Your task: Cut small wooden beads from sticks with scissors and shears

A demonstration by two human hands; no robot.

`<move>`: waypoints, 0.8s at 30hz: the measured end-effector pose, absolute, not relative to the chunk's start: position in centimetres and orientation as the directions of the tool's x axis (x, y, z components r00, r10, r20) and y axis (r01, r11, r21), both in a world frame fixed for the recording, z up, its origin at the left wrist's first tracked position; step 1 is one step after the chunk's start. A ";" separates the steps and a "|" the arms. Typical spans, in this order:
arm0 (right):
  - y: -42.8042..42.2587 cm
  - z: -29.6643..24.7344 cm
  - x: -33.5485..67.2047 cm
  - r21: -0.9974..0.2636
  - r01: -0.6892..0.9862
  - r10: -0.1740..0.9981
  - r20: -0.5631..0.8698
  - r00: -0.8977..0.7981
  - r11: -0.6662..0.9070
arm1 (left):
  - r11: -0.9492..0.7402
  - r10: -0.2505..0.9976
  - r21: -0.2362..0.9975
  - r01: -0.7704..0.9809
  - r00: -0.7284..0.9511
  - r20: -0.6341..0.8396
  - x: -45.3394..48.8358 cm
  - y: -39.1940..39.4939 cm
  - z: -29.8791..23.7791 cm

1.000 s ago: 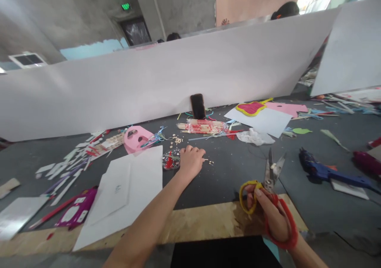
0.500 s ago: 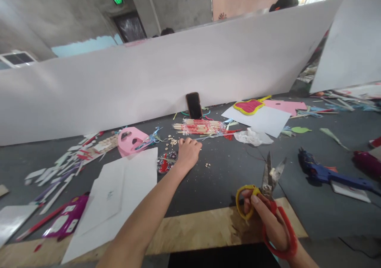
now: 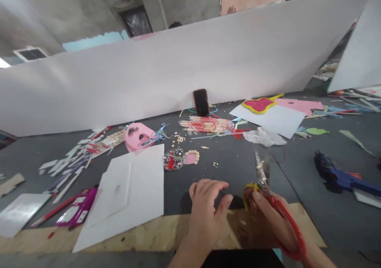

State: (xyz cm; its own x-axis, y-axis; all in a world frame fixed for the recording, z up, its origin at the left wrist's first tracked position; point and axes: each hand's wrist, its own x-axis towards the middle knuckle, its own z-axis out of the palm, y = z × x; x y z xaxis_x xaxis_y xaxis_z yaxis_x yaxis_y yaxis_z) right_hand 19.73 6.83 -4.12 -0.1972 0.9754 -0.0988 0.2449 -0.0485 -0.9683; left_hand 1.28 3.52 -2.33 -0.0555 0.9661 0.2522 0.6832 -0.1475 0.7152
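Note:
My right hand (image 3: pixel 275 218) is wrapped round the scissors (image 3: pixel 262 177), which have one yellow and one red handle and blurred blades pointing away from me. Something small and pale shows by the blades. My left hand (image 3: pixel 208 200) hovers near the table's front edge, fingers and thumb apart, with nothing in it. Beyond it lies a small round piece (image 3: pixel 174 159) covered in black, white and red bits. A pink square (image 3: pixel 190 158) edged with small pale pieces touches its right side. A little heap of pale bits (image 3: pixel 178 138) lies behind, and a few more (image 3: pixel 215 164) lie to the right.
A phone (image 3: pixel 201 102) leans on the white board (image 3: pixel 166 73). Before it lie wrapped sticks (image 3: pixel 208 124). White paper (image 3: pixel 145 188), a purple packet (image 3: pixel 79 208) and a pink cutout (image 3: pixel 133 141) are at left; a crumpled tissue (image 3: pixel 264 137) and blue glue gun (image 3: pixel 336 175) at right.
My left hand has drawn back toward me from the small pieces and opened, uncovering the pink square. The scissor blades have come closer together. The view has shifted slightly left.

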 end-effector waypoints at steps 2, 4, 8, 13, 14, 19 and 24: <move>7.0 -2.9 19.1 -0.944 0.331 0.955 -0.099 -0.279 -0.001 | -0.156 0.947 0.760 0.631 -0.124 0.298 1.2 3.4 -1.8; 7.0 -1.8 18.4 -0.919 0.394 0.940 -0.116 -0.321 0.022 | -0.168 0.924 0.778 0.605 -0.178 0.338 0.8 3.6 -1.0; 6.6 -1.1 17.2 -0.873 0.486 0.907 -0.163 -0.387 0.051 | -0.189 0.902 0.775 0.602 -0.205 0.380 0.1 3.8 0.4; 5.9 -2.0 16.7 -0.674 0.669 0.886 -0.045 -0.461 0.313 | -0.177 0.906 0.815 0.551 -0.231 0.354 0.1 3.7 0.4; 5.9 -2.1 16.7 -0.634 0.679 0.876 -0.005 -0.482 0.370 | -0.163 0.904 0.824 0.543 -0.252 0.345 0.1 3.6 0.2; 5.8 -1.9 17.0 -0.392 0.731 0.828 0.199 -0.525 0.558 | -0.136 0.864 0.817 0.561 -0.336 0.374 -0.1 3.2 -0.8; 6.2 -1.8 17.3 -0.190 0.718 0.728 0.357 -0.585 0.670 | -0.167 0.839 0.797 0.581 -0.341 0.424 -0.3 2.9 -1.1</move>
State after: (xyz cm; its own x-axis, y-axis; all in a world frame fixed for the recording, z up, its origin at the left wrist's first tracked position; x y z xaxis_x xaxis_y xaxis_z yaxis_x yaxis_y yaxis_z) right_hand 17.32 6.18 -1.83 -0.5847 0.7283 0.3573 0.7179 0.6697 -0.1903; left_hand -0.30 2.95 -1.10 -0.3411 0.8390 0.4240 0.5806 -0.1667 0.7969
